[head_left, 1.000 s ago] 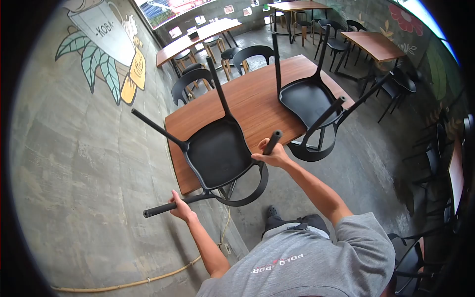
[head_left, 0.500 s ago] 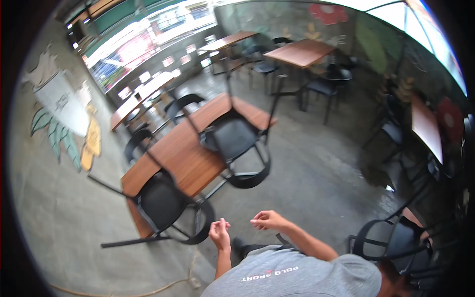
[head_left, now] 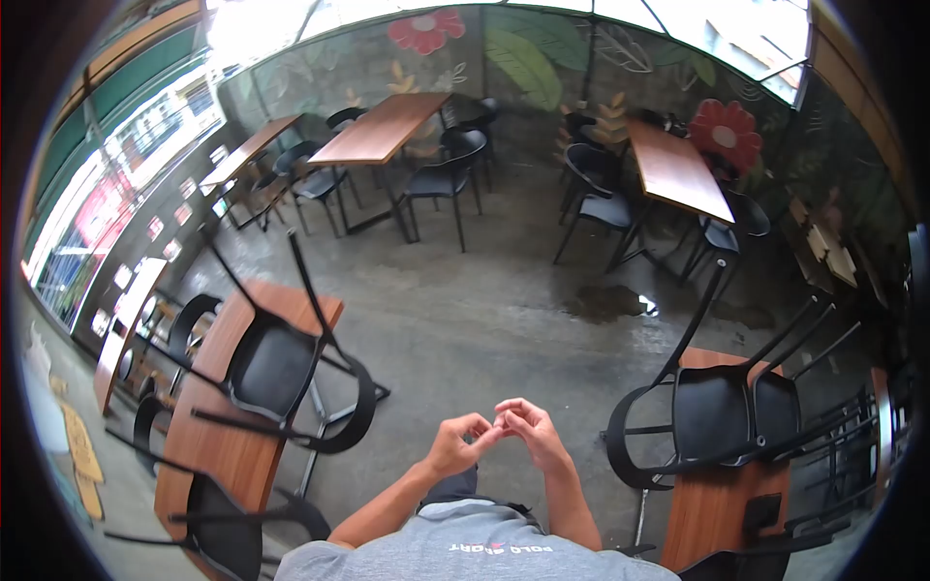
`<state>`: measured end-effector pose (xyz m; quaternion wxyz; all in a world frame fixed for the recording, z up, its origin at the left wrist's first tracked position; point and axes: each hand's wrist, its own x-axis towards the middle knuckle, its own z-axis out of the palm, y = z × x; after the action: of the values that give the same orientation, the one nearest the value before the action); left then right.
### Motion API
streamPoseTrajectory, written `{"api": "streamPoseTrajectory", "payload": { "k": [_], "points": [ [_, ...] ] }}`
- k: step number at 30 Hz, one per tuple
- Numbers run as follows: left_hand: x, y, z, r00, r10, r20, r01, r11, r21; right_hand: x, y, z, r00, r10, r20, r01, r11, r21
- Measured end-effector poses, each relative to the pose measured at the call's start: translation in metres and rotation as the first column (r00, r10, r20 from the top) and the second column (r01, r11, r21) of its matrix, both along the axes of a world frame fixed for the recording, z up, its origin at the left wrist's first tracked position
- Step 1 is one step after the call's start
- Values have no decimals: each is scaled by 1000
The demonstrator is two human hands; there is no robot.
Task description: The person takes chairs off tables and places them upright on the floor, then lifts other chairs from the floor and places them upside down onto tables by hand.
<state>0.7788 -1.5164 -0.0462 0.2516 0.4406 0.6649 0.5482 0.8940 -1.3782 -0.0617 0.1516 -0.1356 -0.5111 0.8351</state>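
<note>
Both hands meet in front of the grey shirt (head_left: 465,542), their fingertips touching or nearly so. My left hand (head_left: 457,447) is closed, with fingers curled and thumb against them. My right hand (head_left: 533,433) is bent inward, its thumb and fingers pressed together at the tips of the left. Anything small between the fingers cannot be made out. On the left, a black chair (head_left: 271,368) lies upside down on a wooden table (head_left: 232,470). On the right, another upturned black chair (head_left: 712,412) rests on a second wooden table (head_left: 722,508). Neither hand touches the furniture.
Farther back stand a wooden table (head_left: 383,131) and another table (head_left: 678,174), with black chairs (head_left: 450,179) around them. A wet patch (head_left: 610,302) marks the concrete floor (head_left: 465,281). More upturned chair legs (head_left: 823,455) crowd the right side.
My view has swung to the right, bringing the right-hand table with upturned chairs into fuller view. My hands have come together from being apart.
</note>
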Motion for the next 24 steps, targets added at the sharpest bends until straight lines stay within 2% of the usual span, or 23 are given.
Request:
{"api": "streamPoseTrajectory", "payload": {
  "k": [1, 4, 7, 9, 11, 12, 15, 19, 21, 23, 24],
  "points": [
    [-7, 15, -1, 1000, -28, -3, 28, 1000, 14, -4, 8, -2, 999, -21, -34, 19, 999, -45],
    [-36, 50, -15, 996, -13, 90, 5, 996, 94, -30, 29, -8, 994, -104, 32, 105, 994, -23],
    [-90, 69, -17, 981, -84, 177, 81, 996, 22, -69, 44, -9, 985, -155, 82, 153, 988, 23],
    [-139, 85, -12, 988, -75, 134, 66, 995, 68, -116, 66, 9, 987, -104, 122, 108, 994, -25],
    [-185, 82, -10, 995, -65, 73, 57, 992, 108, -158, 79, 22, 984, -82, 158, 78, 997, 26],
    [-207, 84, -10, 995, -1, 98, -16, 985, 174, -180, 86, 25, 989, -29, 142, 22, 998, 53],
    [-267, 74, 6, 986, 126, 105, -143, 974, 174, -251, 100, 38, 984, 116, 139, -131, 986, 103],
    [-313, 43, 24, 952, 302, 56, -307, 928, 211, -332, 98, 52, 979, 196, 53, -202, 969, 145],
    [-329, 29, 16, 917, 380, 125, -396, 905, 157, -366, 94, 48, 958, 269, 96, -281, 946, 160],
    [-337, 27, 10, 854, 467, 229, -515, 818, 255, -397, 93, 45, 919, 387, 74, -394, 902, 177],
    [-344, 27, 9, 861, 463, 211, -506, 821, 264, -411, 94, 47, 898, 428, 97, -439, 887, 144]
  ]
}}
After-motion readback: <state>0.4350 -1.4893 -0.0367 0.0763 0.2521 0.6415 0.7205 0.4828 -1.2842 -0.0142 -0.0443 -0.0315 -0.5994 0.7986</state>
